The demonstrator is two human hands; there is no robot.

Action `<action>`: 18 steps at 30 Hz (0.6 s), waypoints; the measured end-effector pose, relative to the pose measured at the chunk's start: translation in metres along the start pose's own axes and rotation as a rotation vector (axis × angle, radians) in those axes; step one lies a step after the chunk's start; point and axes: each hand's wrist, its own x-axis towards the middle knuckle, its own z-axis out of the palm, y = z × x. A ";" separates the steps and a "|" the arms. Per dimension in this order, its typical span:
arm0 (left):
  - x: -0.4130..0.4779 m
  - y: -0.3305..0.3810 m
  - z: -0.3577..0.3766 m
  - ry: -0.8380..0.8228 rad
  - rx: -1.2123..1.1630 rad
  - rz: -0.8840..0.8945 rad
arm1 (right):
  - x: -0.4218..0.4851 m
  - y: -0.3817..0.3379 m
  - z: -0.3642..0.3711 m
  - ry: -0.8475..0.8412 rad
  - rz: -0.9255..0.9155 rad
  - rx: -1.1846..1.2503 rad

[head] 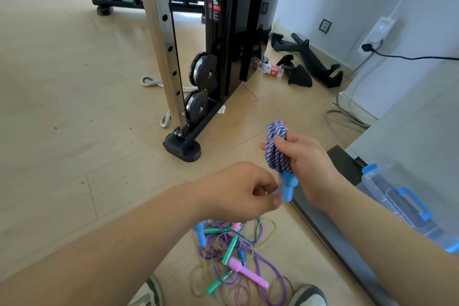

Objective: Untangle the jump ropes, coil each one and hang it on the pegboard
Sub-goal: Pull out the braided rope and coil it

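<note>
While one rope is gathered and the others lie knotted, the stock stands thus.

1. Purple-and-white braided jump rope (275, 149): coiled, its loops gripped by the right hand (306, 164), at four o'clock from the view's centre. Its blue handle (288, 186) hangs below the coil.
2. Left hand (238, 191): at six o'clock, fingers curled, pinching a pale strand (276, 191) just beside the blue handle. Blur hides whether this is the rope's own tail.
3. Tangle of thin jump ropes (236, 256): on the floor (74, 131) at six o'clock, below both hands, between the person's shoes (309, 294). Purple, green and gold cords interlace round a pink handle (248, 272) and green handles (229, 248).
4. Cable machine (198, 57): twelve o'clock, well apart.
5. Clear storage box (402, 204): four o'clock, at the frame's edge.
6. Pegboard: not in view.

Step in hand, by judgement: finishing the first coil. The next move likely calls for securing the loose end so the loops hold, then locating the pegboard; the tangle is not yet sorted.
</note>
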 end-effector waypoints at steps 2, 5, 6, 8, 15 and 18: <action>-0.001 0.006 -0.009 0.137 -0.109 0.039 | -0.001 0.003 -0.001 -0.045 -0.028 -0.101; -0.002 0.000 -0.029 0.386 -0.130 0.118 | -0.006 0.000 0.000 -0.106 -0.053 -0.170; -0.002 -0.004 -0.033 0.448 -0.119 0.132 | -0.007 -0.001 0.000 -0.132 -0.059 -0.164; 0.000 -0.012 -0.038 0.545 -0.133 0.130 | -0.010 -0.002 0.000 -0.194 -0.043 -0.154; 0.009 -0.038 -0.043 0.523 -0.407 0.047 | -0.014 -0.006 0.003 -0.281 0.062 0.078; 0.012 -0.052 -0.030 0.385 -0.317 -0.087 | -0.016 -0.017 0.006 -0.257 0.105 0.315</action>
